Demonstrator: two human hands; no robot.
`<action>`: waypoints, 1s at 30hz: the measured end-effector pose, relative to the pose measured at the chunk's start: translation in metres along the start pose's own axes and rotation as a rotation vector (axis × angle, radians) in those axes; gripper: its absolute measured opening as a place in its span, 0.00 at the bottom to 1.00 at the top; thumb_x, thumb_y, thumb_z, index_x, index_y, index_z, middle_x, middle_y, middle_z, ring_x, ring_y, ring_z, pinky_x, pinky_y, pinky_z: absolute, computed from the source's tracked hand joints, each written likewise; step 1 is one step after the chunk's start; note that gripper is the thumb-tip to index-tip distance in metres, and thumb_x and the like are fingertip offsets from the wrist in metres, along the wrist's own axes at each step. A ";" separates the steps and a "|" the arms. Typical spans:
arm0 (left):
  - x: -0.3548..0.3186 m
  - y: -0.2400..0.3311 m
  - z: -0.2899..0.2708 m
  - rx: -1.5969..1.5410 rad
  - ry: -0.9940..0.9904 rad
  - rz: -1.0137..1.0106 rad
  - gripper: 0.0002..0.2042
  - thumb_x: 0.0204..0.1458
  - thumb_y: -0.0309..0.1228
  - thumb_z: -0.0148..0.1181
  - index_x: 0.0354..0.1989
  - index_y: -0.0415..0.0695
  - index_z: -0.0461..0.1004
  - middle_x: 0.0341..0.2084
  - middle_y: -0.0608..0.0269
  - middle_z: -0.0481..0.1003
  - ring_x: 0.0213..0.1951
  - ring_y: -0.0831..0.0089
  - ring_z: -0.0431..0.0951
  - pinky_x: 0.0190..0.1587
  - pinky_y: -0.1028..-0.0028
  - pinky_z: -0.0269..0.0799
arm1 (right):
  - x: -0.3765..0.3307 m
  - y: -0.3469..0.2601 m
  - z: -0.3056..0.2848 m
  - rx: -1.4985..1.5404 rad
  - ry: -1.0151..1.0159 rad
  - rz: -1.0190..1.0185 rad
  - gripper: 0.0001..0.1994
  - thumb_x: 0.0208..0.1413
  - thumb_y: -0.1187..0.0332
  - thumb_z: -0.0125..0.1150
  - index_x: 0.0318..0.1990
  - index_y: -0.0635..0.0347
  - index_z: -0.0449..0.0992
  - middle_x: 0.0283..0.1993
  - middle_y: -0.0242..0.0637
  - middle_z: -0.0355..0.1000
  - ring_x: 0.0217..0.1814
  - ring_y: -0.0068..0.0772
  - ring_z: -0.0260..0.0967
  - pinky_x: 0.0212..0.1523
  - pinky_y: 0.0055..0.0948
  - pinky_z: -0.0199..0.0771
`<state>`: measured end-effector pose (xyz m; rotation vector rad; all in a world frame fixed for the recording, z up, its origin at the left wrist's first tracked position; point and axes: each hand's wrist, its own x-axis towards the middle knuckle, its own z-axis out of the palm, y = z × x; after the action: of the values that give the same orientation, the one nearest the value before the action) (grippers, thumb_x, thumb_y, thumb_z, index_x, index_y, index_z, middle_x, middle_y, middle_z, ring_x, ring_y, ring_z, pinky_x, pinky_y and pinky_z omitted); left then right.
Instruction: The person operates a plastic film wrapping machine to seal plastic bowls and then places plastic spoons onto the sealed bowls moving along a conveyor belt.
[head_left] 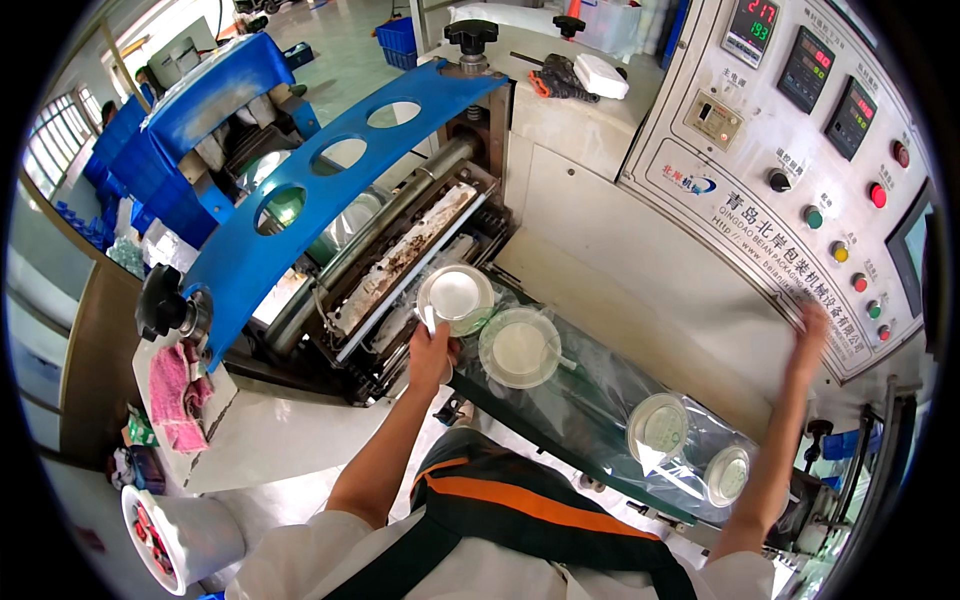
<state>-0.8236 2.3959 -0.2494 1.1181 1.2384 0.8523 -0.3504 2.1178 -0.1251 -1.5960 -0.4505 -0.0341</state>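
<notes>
White and round, a container (455, 294) is set beside the stained bar (404, 260), its near rim met by the left hand (430, 357); whether the half-hidden fingers are pinching it cannot be told. The right hand (812, 326) is blurred before the control panel (735, 175), its fingers' spread unreadable.

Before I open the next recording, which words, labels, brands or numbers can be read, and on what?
I won't copy wording or digits, only say where they stand.
Control panel: big dark lettering, a logo, small captions.
Three digital displays: lit red and green digits.
Rightmost round container: green marks, too small to read.
</notes>
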 end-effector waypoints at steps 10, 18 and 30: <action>0.006 -0.008 0.005 -0.199 0.006 -0.001 0.11 0.47 0.31 0.48 0.33 0.35 0.65 0.12 0.61 0.68 0.10 0.76 0.65 0.12 0.77 0.60 | -0.163 0.008 0.330 -0.338 -1.240 -0.336 0.18 0.41 0.65 0.60 0.41 0.62 0.70 0.34 0.42 0.72 0.35 0.38 0.70 0.37 0.32 0.70; 0.000 -0.009 -0.003 -0.271 -0.066 -0.004 0.10 0.49 0.31 0.47 0.34 0.37 0.65 0.15 0.60 0.69 0.11 0.76 0.65 0.13 0.79 0.60 | -0.200 0.032 0.386 -0.649 -1.255 -0.643 0.10 0.38 0.66 0.59 0.29 0.60 0.70 0.28 0.41 0.71 0.28 0.36 0.69 0.30 0.35 0.68; -0.002 -0.006 0.002 -0.255 -0.029 0.021 0.09 0.47 0.30 0.48 0.31 0.36 0.64 0.13 0.59 0.69 0.09 0.74 0.65 0.12 0.77 0.60 | -0.174 0.012 0.357 0.183 -1.346 0.239 0.03 0.50 0.74 0.53 0.30 0.63 0.70 0.22 0.29 0.67 0.22 0.16 0.63 0.24 0.16 0.64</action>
<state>-0.8227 2.3919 -0.2543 0.9361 1.0614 0.9771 -0.5956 2.4158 -0.2181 -1.2857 -1.2243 1.2811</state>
